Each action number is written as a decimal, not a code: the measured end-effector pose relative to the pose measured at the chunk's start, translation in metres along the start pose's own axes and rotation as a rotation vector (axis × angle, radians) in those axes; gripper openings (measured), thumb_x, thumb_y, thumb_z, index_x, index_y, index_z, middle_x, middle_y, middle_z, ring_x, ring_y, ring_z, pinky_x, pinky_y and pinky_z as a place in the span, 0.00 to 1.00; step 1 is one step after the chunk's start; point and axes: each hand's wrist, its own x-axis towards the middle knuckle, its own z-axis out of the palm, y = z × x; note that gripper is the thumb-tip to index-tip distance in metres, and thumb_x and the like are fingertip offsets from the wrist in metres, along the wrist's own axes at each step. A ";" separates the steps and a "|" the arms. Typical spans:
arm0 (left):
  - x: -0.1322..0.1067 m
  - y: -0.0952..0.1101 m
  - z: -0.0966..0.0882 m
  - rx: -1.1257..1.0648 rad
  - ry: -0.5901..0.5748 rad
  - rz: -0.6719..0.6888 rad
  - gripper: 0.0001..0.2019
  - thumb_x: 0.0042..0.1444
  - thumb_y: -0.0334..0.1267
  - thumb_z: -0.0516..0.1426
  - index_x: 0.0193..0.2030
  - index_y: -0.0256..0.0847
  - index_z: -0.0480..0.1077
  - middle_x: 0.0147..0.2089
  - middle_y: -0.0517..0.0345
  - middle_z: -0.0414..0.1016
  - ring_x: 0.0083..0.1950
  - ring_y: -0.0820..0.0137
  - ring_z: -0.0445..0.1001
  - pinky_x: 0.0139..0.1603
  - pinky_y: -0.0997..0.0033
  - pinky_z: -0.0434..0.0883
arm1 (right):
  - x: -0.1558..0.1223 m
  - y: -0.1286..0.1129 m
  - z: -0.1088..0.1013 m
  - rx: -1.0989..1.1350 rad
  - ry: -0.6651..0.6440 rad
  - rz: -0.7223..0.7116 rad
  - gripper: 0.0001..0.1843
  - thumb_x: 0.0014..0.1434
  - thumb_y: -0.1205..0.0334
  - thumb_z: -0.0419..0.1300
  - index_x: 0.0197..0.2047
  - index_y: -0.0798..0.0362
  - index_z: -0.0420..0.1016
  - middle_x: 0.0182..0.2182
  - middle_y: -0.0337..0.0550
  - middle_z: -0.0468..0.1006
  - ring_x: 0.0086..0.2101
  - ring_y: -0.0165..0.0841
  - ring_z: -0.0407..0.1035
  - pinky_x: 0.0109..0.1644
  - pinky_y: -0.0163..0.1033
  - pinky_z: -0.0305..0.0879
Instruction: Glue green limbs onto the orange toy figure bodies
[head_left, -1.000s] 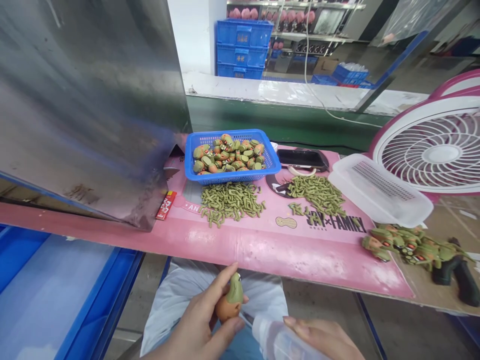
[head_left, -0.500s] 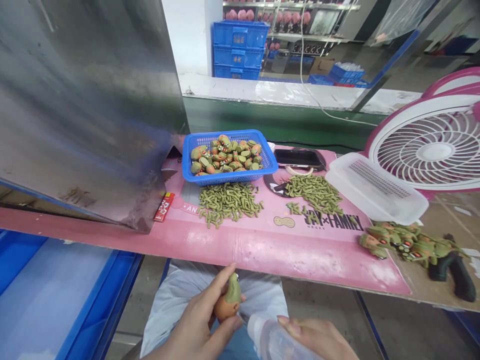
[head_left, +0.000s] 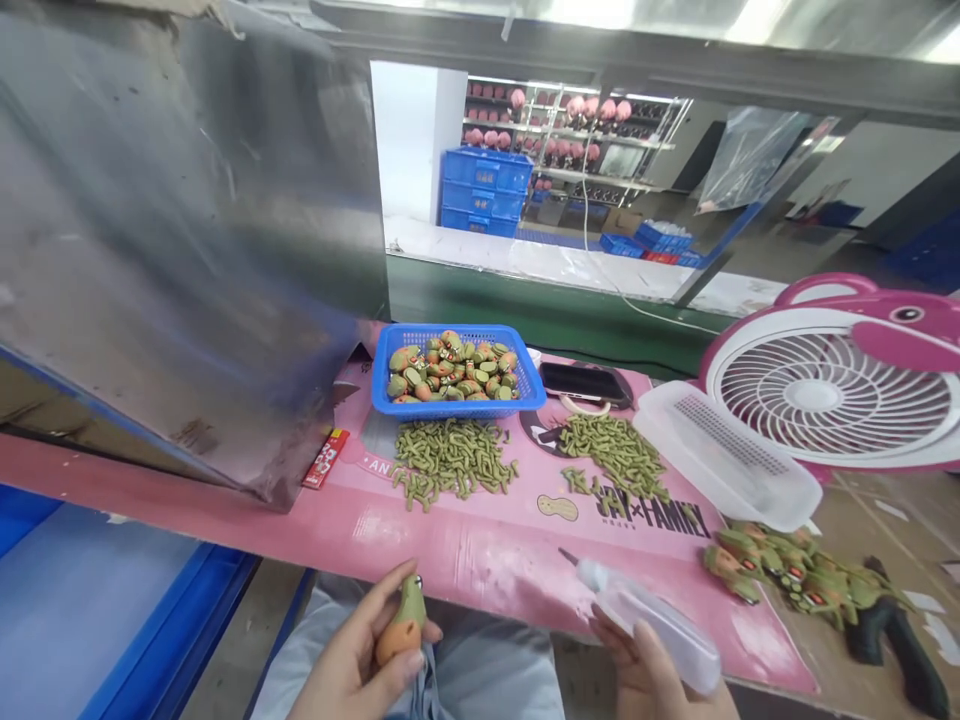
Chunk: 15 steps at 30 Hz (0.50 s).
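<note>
One bottle [head_left: 660,625] — perhaps six figures [head_left: 787,578]

Steel panel [head_left: 187,250] left; green conveyor [head_left: 525,310] behind; blue crates [head_left: 484,185], shelving [head_left: 585,130] beyond; bright overhead light

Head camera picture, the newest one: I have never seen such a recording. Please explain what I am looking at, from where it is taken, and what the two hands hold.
No machine is here: a person works with bare hands, and the camera sits on that person's head, looking forward and down. So the hands at the bottom edge are the person's own. The left hand grips a small toy figure, orange below and green above. The right hand grips a clear squeeze bottle, its thin nozzle pointing up and left. Ahead lies a pink board. On it are a blue basket full of similar figures, heaps of small green parts and a dark phone. To the right are a white plastic tray, a pink and white fan and more green figures.
</note>
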 end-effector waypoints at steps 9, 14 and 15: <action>0.001 0.006 -0.003 -0.033 -0.067 0.000 0.34 0.41 0.53 0.62 0.55 0.42 0.60 0.33 0.58 0.76 0.23 0.78 0.60 0.26 0.75 0.59 | 0.049 0.005 0.013 0.148 -0.072 0.179 0.18 0.34 0.60 0.70 0.29 0.52 0.68 0.26 0.32 0.73 0.27 0.26 0.69 0.26 0.27 0.66; 0.005 0.007 -0.003 -0.020 -0.038 -0.019 0.36 0.39 0.55 0.62 0.54 0.42 0.59 0.32 0.58 0.75 0.20 0.80 0.55 0.25 0.75 0.59 | 0.061 0.000 0.020 0.242 -0.059 0.358 0.15 0.36 0.55 0.67 0.27 0.53 0.71 0.24 0.36 0.72 0.20 0.25 0.63 0.20 0.28 0.63; 0.006 0.007 -0.003 -0.021 -0.039 -0.022 0.36 0.39 0.55 0.62 0.54 0.42 0.59 0.31 0.59 0.76 0.19 0.81 0.54 0.24 0.76 0.59 | 0.062 -0.002 0.021 0.280 -0.059 0.396 0.15 0.35 0.55 0.67 0.27 0.53 0.71 0.23 0.36 0.72 0.20 0.24 0.62 0.20 0.28 0.62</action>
